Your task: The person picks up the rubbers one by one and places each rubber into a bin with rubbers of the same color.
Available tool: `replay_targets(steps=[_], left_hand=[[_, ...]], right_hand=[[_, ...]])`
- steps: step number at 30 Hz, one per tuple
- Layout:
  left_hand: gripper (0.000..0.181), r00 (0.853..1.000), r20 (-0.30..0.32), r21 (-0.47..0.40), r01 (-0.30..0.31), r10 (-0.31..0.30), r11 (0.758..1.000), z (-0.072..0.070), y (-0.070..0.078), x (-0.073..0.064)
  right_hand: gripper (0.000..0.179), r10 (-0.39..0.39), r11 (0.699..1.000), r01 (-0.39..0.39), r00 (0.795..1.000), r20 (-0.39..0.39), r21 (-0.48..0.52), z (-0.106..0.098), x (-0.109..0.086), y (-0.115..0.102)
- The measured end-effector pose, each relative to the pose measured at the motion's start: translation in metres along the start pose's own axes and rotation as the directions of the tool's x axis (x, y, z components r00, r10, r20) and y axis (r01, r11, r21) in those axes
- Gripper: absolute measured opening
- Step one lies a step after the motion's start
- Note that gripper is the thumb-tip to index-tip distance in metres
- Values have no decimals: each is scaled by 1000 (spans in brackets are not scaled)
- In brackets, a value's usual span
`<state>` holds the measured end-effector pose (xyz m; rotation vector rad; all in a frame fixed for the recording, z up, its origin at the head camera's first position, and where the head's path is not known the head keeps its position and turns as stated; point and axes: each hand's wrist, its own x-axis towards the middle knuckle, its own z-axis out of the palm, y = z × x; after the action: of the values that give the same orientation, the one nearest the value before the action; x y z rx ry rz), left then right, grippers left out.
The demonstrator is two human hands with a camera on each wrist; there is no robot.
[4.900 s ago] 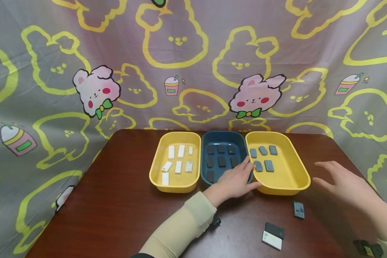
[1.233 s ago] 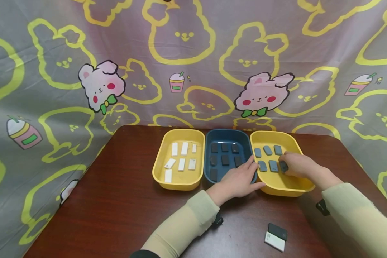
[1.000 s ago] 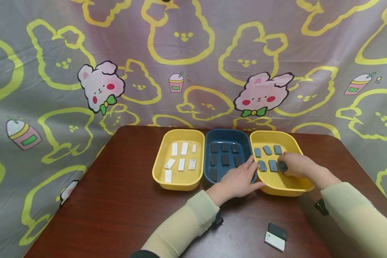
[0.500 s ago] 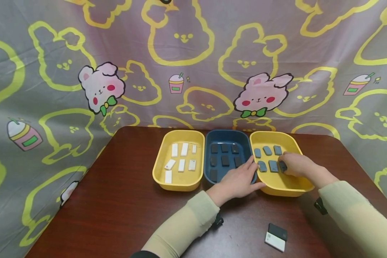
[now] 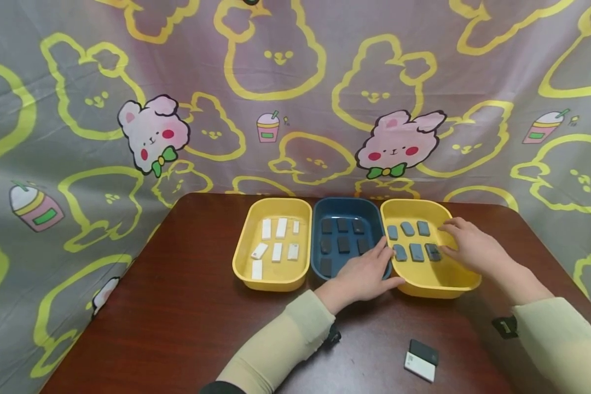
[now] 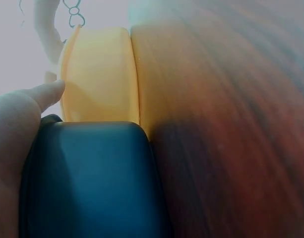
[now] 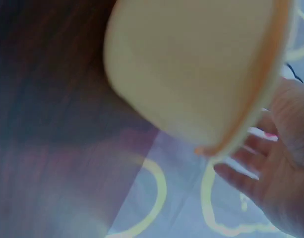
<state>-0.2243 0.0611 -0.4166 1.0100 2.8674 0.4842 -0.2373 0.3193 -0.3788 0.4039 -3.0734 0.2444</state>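
Observation:
My left hand [image 5: 361,273] rests on the adjoining rims of the blue tray [image 5: 347,203] and the right yellow tray [image 5: 433,291], fingers extended and thumb out over the yellow rim. Over the right side of that yellow tray hovers my right hand [image 5: 482,253], fingers relaxed and holding nothing. Just left of its fingertips lies a dark grey block [image 5: 432,251], the last in the nearer row of small blue-grey blocks [image 5: 416,252]. The right wrist view is blurred, with the right hand [image 7: 285,163] beside the tray's rim. Black blocks [image 5: 343,244] lie inside the blue tray, some partly behind my left hand.
The left yellow tray [image 5: 271,285] holds several white blocks [image 5: 277,252]. Nearer on the brown table [image 5: 187,306], a black piece [image 5: 425,351] and a white piece [image 5: 419,367] lie side by side. A patterned curtain [image 5: 295,109] stands behind the table.
The grey block from the table now lies in the right yellow tray. My right hand has let go of it and drawn away to the right; my left hand stays put.

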Motion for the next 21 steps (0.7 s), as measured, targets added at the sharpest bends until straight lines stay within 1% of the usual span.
replay_targets(steps=[2, 4, 5, 7, 9, 11, 12, 13, 14, 15, 16, 17, 18, 19, 20, 21], left_hand=[[63, 1000, -4, -6, -4, 4, 1000, 0, 0, 0], [64, 1000, -5, -7, -4, 4, 1000, 0, 0, 1], [65, 1000, -6, -8, -4, 4, 1000, 0, -1, 1], [66, 1000, -9, 1, -9, 9, 1000, 0, -1, 3], [68, 1000, -14, 30, -22, 22, 999, 0, -1, 4], [67, 997, -32, 82, -66, 69, 994, -1, -1, 3], [66, 993, -45, 114, -104, 110, 988, -2, 0, 2], [63, 985, -58, 154, -155, 165, 976, -3, 1, 0], [60, 970, -67, 190, -219, 235, 957, -4, 3, -2], [57, 947, -67, 224, -293, 315, 929, -6, 6, -5], [53, 914, -55, 257, -375, 401, 891, -7, 10, -8], [49, 874, -30, 276, -458, 484, 845, -8, 14, -12], [46, 831, 15, 283, -538, 557, 794, -9, 18, -16], [43, 786, 71, 277, -607, 615, 745, -9, 23, -20], [41, 744, 132, 258, -664, 655, 702, -8, 28, -23], [39, 710, 195, 235, -704, 677, 671, -6, 33, -27]], right_hand=[[54, 57, 998, -55, 997, -56, 30, 0, -12, 5], [55, 102, 993, -97, 991, -86, 63, 2, -22, 11], [55, 112, 991, -105, 989, -95, 78, 3, -26, 14], [57, 138, 986, -128, 986, -88, 110, 6, -34, 18], [58, 157, 982, -146, 984, -88, 123, 8, -40, 21], [59, 166, 980, -153, 982, -95, 130, 9, -45, 22], [59, 169, 979, -155, 981, -100, 133, 9, -48, 22], [59, 168, 979, -153, 980, -110, 132, 10, -51, 21], [58, 164, 981, -149, 979, -118, 128, 10, -53, 21], [58, 162, 981, -146, 978, -127, 126, 10, -56, 20], [57, 157, 982, -140, 978, -135, 125, 9, -59, 21], [56, 151, 984, -134, 977, -149, 120, 9, -63, 20], [55, 148, 985, -131, 976, -159, 114, 9, -66, 20], [55, 150, 985, -133, 975, -166, 110, 8, -70, 20], [55, 149, 985, -131, 973, -176, 108, 8, -74, 21], [54, 152, 985, -134, 971, -184, 107, 8, -77, 21]])
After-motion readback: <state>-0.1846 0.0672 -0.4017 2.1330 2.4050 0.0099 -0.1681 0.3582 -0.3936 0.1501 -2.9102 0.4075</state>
